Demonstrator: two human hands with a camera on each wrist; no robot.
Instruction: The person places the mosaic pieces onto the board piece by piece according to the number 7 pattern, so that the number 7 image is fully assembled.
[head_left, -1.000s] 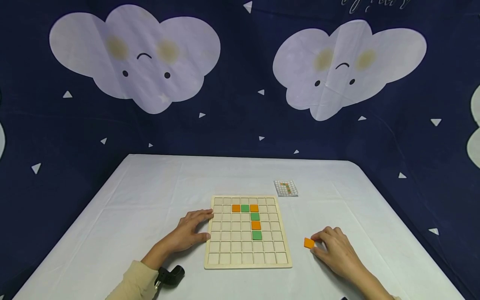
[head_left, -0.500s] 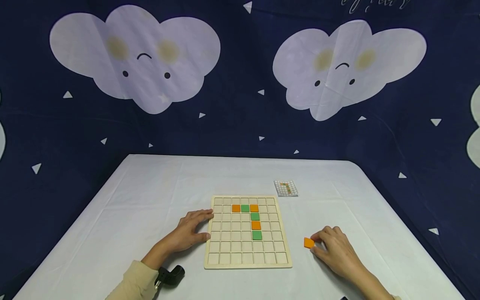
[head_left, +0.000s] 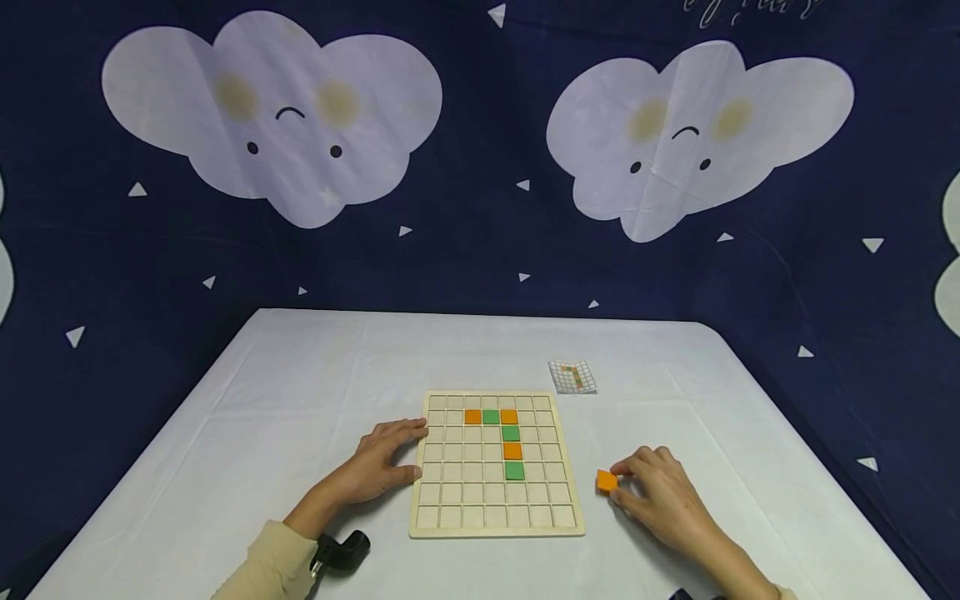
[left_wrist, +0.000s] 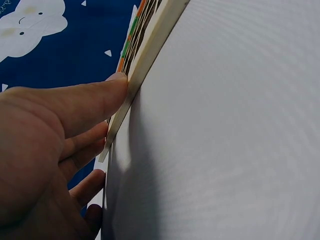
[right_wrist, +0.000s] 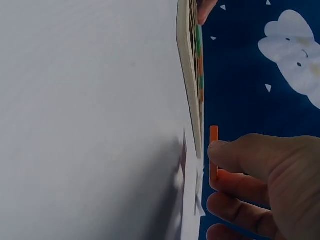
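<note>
A pale wooden grid board (head_left: 462, 493) lies on the white table, with orange and green square tiles set in some cells. Three orange and three green ones form a bent line, including a green tile (head_left: 514, 471) at its near end. My left hand (head_left: 378, 467) rests at the board's left edge, fingers and thumb extended, touching the rim (left_wrist: 145, 60). To the right of the board, my right hand (head_left: 660, 496) pinches an orange square tile (head_left: 607, 482) between thumb and fingers. The right wrist view shows that tile edge-on, raised above the table.
A small printed card (head_left: 572, 377) with a grid pattern lies beyond the board's upper right corner. A black device (head_left: 341, 552) is strapped to the left wrist. Dark blue cloth with clouds (head_left: 697, 137) hangs behind the white table (head_left: 300, 358).
My right hand has moved slightly left toward the board, carrying the orange tile. The left hand and the board stay in place.
</note>
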